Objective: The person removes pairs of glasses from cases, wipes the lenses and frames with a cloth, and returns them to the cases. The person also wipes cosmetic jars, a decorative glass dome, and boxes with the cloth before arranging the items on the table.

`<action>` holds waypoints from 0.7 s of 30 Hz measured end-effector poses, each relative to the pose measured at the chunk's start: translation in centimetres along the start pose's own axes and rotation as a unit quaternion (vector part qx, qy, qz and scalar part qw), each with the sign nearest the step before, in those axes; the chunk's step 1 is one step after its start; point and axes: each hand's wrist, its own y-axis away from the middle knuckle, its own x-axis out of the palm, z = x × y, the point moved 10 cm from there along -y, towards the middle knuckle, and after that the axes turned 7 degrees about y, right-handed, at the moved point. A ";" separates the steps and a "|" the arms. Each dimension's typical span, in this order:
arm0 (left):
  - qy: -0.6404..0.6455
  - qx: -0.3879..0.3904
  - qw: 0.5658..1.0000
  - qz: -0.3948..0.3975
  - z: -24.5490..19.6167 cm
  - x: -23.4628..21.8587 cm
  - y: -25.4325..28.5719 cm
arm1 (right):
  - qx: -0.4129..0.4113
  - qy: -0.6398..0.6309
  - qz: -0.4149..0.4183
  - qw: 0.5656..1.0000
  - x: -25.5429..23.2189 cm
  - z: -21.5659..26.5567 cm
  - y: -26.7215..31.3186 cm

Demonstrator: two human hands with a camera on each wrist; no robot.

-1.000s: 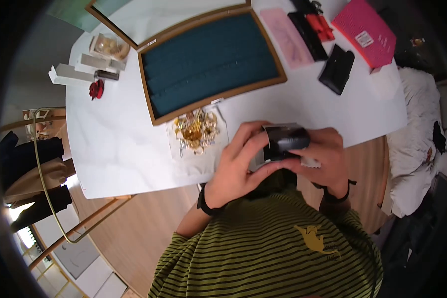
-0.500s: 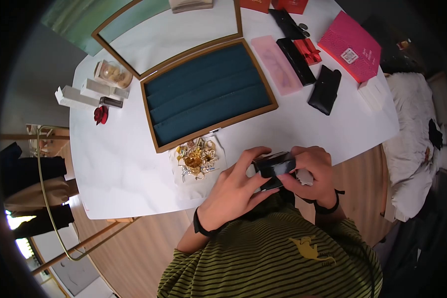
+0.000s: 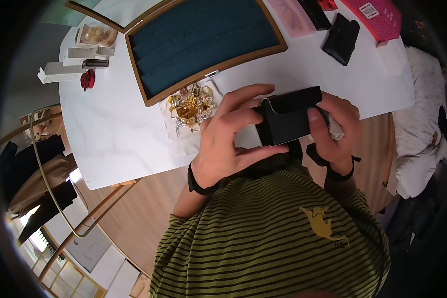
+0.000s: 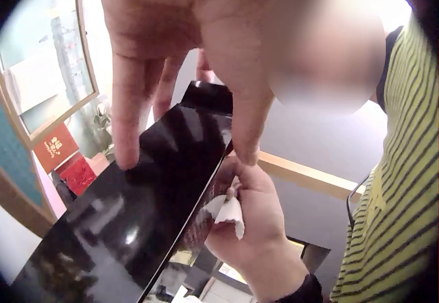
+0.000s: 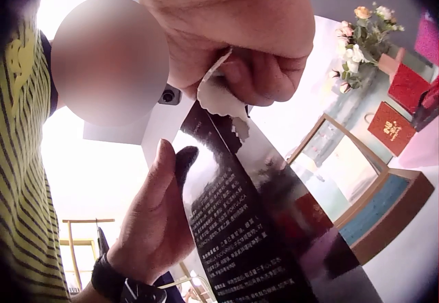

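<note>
Both hands hold a glossy black box [image 3: 290, 126] over the table's near edge, in front of the striped shirt. My left hand [image 3: 221, 131] spans its left end, with thumb and forefinger on opposite edges. My right hand [image 3: 340, 121] grips the other end, thumb lying on the dark face. Curled right fingers also hold a torn white scrap [image 5: 223, 104]. Small white print covers one side of the box [image 5: 233, 234] in the right wrist view. Left of the hands, a pile of gold and silver jewellery [image 3: 188, 111] lies on a white cloth [image 3: 176, 144].
A wooden display case with dark teal lining [image 3: 198, 39] stands behind the jewellery, its glass lid raised. At left are white boxes [image 3: 59, 73] and a red flower [image 3: 88, 79]. A black pouch [image 3: 340, 39], pink case [image 3: 295, 20] and magenta box [image 3: 375, 20] lie at right.
The black box has been turned and raised, so a wide matt face and a curved flap edge now show. My left fingers have spread apart; my right hand keeps its grip.
</note>
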 end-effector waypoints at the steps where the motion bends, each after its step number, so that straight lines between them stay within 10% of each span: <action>1: 0.010 0.029 0.999 -0.021 -0.2 -0.2 0.3 | -0.014 -0.007 0.002 1.000 0.1 0.1 0.2; 21: -0.014 0.012 0.999 -0.030 -0.6 -0.1 2.0 | 0.082 -0.007 0.204 0.975 2.3 0.3 -1.0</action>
